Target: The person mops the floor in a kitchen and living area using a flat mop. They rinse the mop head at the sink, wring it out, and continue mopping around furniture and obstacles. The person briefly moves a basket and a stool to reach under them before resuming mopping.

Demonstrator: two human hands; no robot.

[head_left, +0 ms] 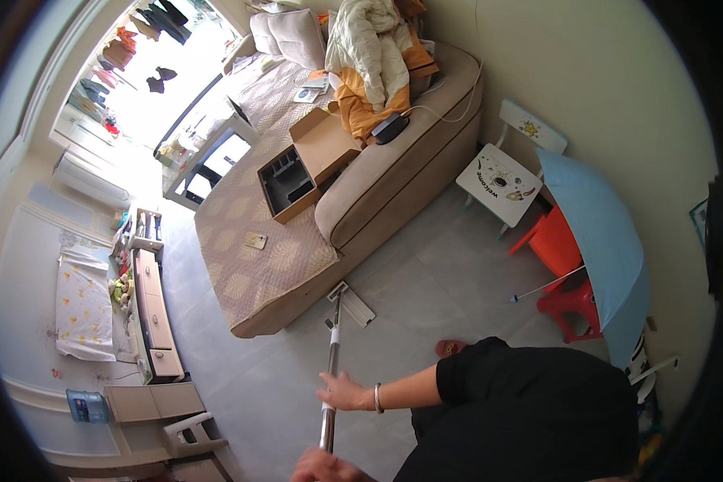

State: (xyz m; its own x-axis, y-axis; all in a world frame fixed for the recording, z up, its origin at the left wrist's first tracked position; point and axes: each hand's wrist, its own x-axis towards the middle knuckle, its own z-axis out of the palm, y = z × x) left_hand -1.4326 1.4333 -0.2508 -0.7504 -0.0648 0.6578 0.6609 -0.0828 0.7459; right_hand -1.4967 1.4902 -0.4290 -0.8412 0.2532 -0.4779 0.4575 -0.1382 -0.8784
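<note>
A flat mop with a metal handle (333, 355) slants down from the sofa bed to the bottom edge of the picture. Its pale rectangular mop head (358, 307) lies on the grey tiled floor, close against the base of the sofa bed. My right hand (349, 393), with a bracelet at the wrist, grips the handle partway along. At the bottom edge my left hand (328, 467) is closed around the upper part of the handle. The left hand is partly cut off, and the handle's end is hidden.
The sofa bed (265, 301) carries an open cardboard box (286, 184), a card and a quilt (367, 54). To the right stand a white folding chair (500, 181), red plastic chairs (554, 241) and an open blue umbrella (602, 241). A drawer cabinet (153, 301) and grey stool (193, 435) stand left.
</note>
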